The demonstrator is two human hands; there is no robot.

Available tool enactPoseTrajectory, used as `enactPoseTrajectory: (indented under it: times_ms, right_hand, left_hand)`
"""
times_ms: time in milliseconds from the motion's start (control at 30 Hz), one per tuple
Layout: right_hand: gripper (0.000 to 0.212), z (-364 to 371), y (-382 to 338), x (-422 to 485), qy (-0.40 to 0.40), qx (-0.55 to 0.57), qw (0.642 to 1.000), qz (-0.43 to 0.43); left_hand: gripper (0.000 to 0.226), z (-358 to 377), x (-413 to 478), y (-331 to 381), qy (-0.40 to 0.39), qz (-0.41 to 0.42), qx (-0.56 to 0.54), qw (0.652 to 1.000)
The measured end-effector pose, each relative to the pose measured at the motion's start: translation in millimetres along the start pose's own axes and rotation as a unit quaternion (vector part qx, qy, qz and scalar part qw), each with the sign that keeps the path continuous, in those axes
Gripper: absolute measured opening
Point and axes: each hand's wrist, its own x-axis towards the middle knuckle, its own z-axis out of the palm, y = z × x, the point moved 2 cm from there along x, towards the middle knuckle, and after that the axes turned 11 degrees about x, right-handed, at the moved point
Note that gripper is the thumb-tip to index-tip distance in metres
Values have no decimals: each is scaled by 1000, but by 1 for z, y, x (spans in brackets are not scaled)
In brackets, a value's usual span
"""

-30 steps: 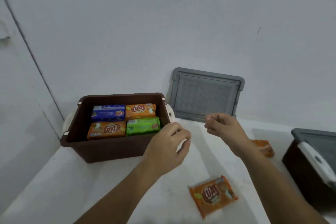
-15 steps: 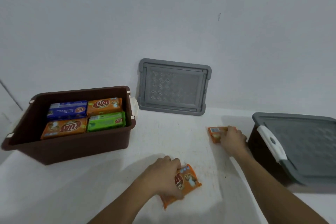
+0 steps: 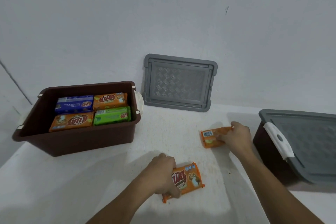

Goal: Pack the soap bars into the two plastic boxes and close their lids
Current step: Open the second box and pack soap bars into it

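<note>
Where the loose bars lie: on the white table (image 3: 163, 132), between the two boxes, well apart from each other.
Left hand (image 3: 161, 174): palm down on the near bar (image 3: 189, 178), fingers curled together over its left end and thumb at its near edge, so it grips the wrapper.
Near bar: orange, flat on the table, printed face up, right half showing.
Right hand (image 3: 236, 136): on the far bar (image 3: 211, 137), fingers bent over its far edge and right part, thumb lying across its top (a pinch, as far as the view shows).
Far bar: orange, barcode side up, flat on the table, near the shut box.
Open box (image 3: 81, 143): brown, at the left, no lid on it; four bars lie flat inside.
Inside: blue bar (image 3: 74, 106) back left, orange bar (image 3: 110, 100) back right, second orange bar (image 3: 72, 121) front left, green bar (image 3: 112, 118) front right, all packed side by side.
Loose lid (image 3: 178, 83): grey, standing on its edge and leaning on the wall (image 3: 163, 14), just right of the open box.
Shut box (image 3: 269, 156): brown, at the right edge, grey lid (image 3: 309, 142) on top, white latch (image 3: 278, 140) at its left end.
</note>
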Motion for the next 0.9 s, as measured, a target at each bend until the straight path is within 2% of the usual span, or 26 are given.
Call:
enactPoseTrajectory:
  times_ms: [133, 200, 300, 367, 467, 533, 700, 800, 900]
  right_hand:
    - [58, -7, -7, -14, -32, 82, 996, 4]
    - [53, -8, -8, -23, -41, 114, 993, 1]
    - [67, -7, -7, -31, -60, 165, 984, 32]
    - [69, -4, -6, -35, -78, 187, 978, 52]
    - [41, 2, -7, -42, -102, 199, 974, 45]
    - [38, 7, -10, -47, -112, 217, 970, 14]
    - [21, 13, -25, -57, -153, 272, 950, -20]
    - [15, 16, -38, -58, -169, 353, 920, 12]
    - [11, 22, -61, -55, -181, 421, 888, 18]
  left_hand:
    - [57, 3, -4, -3, 17, 41, -39, 998]
    - [51, 6, -5, -7, 13, 57, -96, 994]
    - [44, 9, -9, -14, 11, 59, -210, 976]
    - [40, 10, -12, -20, 34, 53, -276, 959]
    - [35, 8, -14, -26, 81, 46, -373, 923]
    - [35, 4, -18, -32, 109, 46, -439, 891]
    - [36, -20, -35, -47, 187, 37, -489, 851]
    - [28, -47, -52, -60, 255, 38, -487, 834]
    - [17, -76, -70, -84, 326, 27, -502, 801]
